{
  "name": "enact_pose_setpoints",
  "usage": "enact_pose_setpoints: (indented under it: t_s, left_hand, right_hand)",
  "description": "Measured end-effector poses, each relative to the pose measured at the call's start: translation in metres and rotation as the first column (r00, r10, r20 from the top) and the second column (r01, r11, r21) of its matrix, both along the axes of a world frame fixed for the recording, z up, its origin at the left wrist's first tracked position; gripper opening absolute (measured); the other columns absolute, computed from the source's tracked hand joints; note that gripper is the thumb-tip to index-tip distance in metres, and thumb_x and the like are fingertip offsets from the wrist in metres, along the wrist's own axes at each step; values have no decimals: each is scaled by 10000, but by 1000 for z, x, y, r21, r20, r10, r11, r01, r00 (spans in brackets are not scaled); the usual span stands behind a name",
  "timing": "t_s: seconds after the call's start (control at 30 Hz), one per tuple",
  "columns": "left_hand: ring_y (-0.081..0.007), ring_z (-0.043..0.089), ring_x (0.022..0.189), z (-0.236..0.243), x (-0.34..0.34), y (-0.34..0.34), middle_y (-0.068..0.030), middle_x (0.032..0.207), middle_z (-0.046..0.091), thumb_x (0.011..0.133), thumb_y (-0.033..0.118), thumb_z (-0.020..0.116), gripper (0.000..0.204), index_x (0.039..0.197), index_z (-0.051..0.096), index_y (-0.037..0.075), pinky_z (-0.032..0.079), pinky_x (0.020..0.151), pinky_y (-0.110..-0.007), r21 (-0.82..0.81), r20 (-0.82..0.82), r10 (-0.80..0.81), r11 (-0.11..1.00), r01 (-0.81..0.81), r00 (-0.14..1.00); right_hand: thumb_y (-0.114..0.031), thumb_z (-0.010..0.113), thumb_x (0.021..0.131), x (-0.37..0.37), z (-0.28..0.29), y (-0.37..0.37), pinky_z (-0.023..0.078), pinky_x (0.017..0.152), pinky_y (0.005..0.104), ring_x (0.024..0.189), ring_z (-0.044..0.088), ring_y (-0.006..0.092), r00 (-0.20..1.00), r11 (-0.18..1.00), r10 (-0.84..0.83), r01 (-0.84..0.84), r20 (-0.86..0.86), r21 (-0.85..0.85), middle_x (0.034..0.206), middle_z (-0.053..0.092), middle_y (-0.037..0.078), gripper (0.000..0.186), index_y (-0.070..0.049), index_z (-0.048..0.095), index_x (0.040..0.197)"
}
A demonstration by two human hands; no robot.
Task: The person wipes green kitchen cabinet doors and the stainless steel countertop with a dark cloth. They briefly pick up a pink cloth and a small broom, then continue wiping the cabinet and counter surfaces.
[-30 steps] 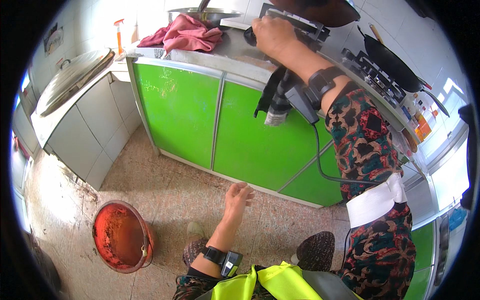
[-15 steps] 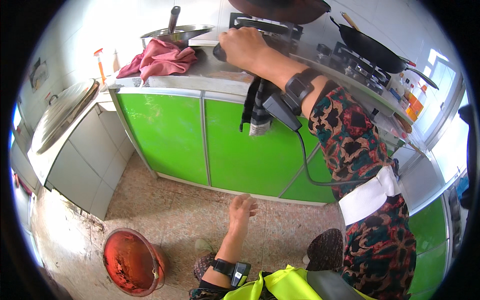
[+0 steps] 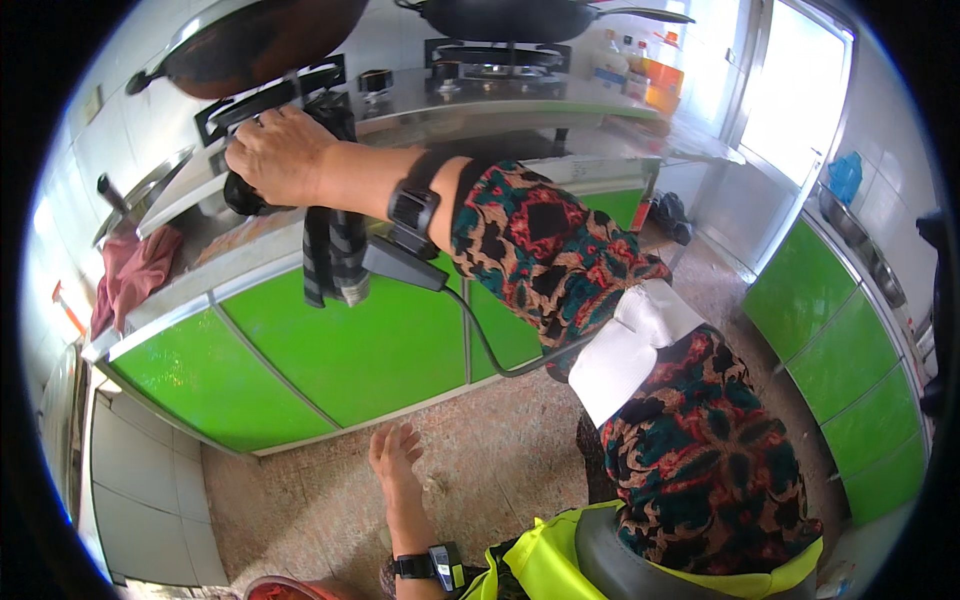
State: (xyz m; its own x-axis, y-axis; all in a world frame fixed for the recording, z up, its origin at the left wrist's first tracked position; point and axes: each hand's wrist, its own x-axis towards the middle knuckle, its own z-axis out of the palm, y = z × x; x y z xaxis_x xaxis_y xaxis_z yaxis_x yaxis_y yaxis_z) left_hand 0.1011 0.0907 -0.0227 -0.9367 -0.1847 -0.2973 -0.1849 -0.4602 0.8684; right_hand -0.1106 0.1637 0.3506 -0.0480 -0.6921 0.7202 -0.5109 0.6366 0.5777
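Head view. My right hand [image 3: 275, 160]: knuckles up, fingers bent and clamped on a black cloth [image 3: 243, 197]; the fingertips are hidden, as is the cloth's middle beneath my palm. Beyond my grip, a wok [image 3: 265, 50], cut off by the upper edge, overhangs a burner partly covered by my hand. Below and left of my grip, at the lower edge, a red bucket [image 3: 285, 591], mostly cut off.

Black cloth: on the counter [image 3: 225, 243], under my right hand; dark, soft, bunched into a rounded lump, its folds hard to make out. To the right of the grip, a striped cloth [image 3: 332, 255], black and grey with a pale lower end, hangs over the counter's front edge; whether it joins the black cloth I cannot tell.

Direction: the black cloth's visible lump runs left to right along the near side of my hand, dipping slightly rightward. The striped cloth's long axis runs downward, pale end lowest.

My left hand [image 3: 396, 452]: well below the grip, over the floor, bare, fingers loosely curled and apart. Left of the grip: a pink cloth [image 3: 135, 272], crumpled, draped over the counter edge.
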Motion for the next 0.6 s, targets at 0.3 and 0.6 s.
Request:
enact_pose_setpoints:
  t_s: [0.3,0.6]
  left_hand:
    - [-216,668,814,-16,-12,26,-112,977,683,885,267,634,288,1102,571,88,488,626,-320,-139,64,-70,987,78,995]
    - [-197,656,769,-40,-29,64,-95,929,667,868,243,624,279,1087,578,76,503,612,-300,-189,117,-191,959,211,975]
  right_hand:
    - [-108,637,729,7,-2,132,532,690,391,776,655,274,988,999,-11,3,-156,-49,843,608,103,164,-43,608,877]
    - [-98,668,672,15,-2,311,528,693,395,802,632,273,971,994,-98,86,-216,-61,878,579,73,250,-76,594,910]
